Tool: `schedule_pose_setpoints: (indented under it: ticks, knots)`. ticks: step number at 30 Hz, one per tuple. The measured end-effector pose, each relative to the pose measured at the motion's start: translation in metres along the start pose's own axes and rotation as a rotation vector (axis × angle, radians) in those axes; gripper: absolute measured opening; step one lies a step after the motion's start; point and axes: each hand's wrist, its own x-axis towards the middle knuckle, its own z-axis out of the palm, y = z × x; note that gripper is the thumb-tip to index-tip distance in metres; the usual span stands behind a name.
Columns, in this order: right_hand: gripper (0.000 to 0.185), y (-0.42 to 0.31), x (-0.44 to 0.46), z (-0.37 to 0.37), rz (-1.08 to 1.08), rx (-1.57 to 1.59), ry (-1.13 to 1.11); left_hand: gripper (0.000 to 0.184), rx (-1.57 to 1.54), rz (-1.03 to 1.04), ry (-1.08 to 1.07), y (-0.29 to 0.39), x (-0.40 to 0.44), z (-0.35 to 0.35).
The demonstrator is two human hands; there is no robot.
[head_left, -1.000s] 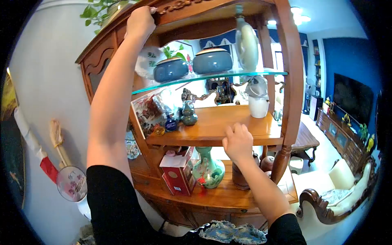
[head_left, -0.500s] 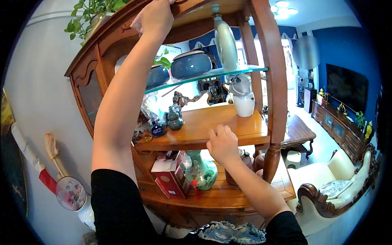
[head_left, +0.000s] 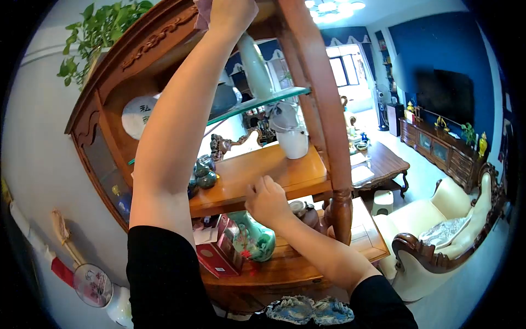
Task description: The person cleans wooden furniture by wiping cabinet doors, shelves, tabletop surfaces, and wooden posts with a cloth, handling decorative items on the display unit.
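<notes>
My left hand is raised to the top rail of the wooden display cabinet, closed on a pink cloth pressed against the wood. Part of that hand lies beyond the picture's upper edge. Lower down, my right hand is held at the front edge of the middle shelf, its fingers curled in and nothing visible in them. Above it stands a white cup-like container with a translucent top. A dark gourd-shaped ornament is to its left.
A tall pale vase and a dark bowl stand on the glass shelf. Below are a red box, a green vase and a brown pot. A leafy plant tops the cabinet; a cream armchair is at right.
My left hand and the cloth have moved right along the top rail. My view has turned, so the cabinet appears further left and more tilted. My right hand stays near the shelf edge.
</notes>
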Motion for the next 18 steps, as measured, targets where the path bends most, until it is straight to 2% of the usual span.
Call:
schedule_pose_setpoints:
  ticks: [1, 4, 8, 9, 13, 15, 16, 18]
  knots:
    - [0.025, -0.001, 0.0, -0.002, 0.013, 0.023, -0.003, 0.017, -0.078, 0.077, 0.054, 0.005, 0.004, 0.011]
    - [0.028, 0.002, -0.002, 0.004, -0.002, -0.015, 0.037, 0.015, -0.141, 0.075, 0.047, 0.031, 0.013, 0.025]
    - [0.029, 0.002, -0.001, 0.003, 0.017, -0.011, 0.051, 0.015, -0.271, 0.009, -0.163, 0.062, 0.013, 0.02]
    - [0.029, 0.002, -0.001, 0.004, 0.007, -0.033, 0.068, 0.017, -0.306, 0.057, -0.174, 0.066, 0.01, 0.02]
    - [0.03, 0.001, -0.003, 0.007, 0.024, -0.092, 0.019, 0.02, -0.126, 0.043, -0.165, 0.092, -0.009, 0.022]
    - [0.029, -0.001, -0.003, 0.005, 0.035, -0.113, -0.004, 0.023, -0.178, 0.116, -0.28, 0.101, -0.016, 0.02]
    - [0.028, -0.001, -0.002, 0.004, 0.041, -0.136, -0.021, 0.023, -0.182, 0.111, -0.281, 0.105, -0.018, 0.019]
    - [0.027, -0.001, -0.002, 0.004, 0.038, -0.131, -0.015, 0.022, -0.189, 0.028, -0.481, 0.121, -0.018, 0.008]
